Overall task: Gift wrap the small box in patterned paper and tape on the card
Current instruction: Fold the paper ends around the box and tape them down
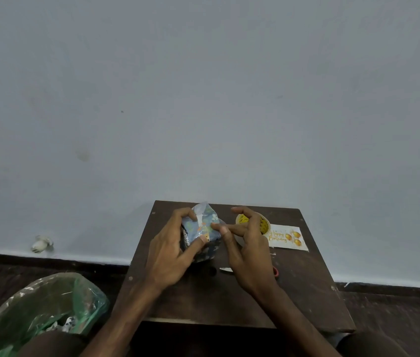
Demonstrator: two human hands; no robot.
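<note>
Still folding the ends: the left hand (170,253) grip is curling round the half-wrapped small box (202,224). The right hand (247,243) grip is touching its 3 o'clock paper flap (211,234), pinching or pressing, I cannot tell. Taping that flap down probably comes next.

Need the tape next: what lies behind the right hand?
A tape roll with yellow print shows behind the right hand, its fingers covering the middle. The birthday card lies beside it. How much tape remains cannot be seen.

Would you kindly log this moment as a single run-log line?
left hand: grips partly wrapped box | right hand: touches its paper | birthday card: on table, untaped
</note>
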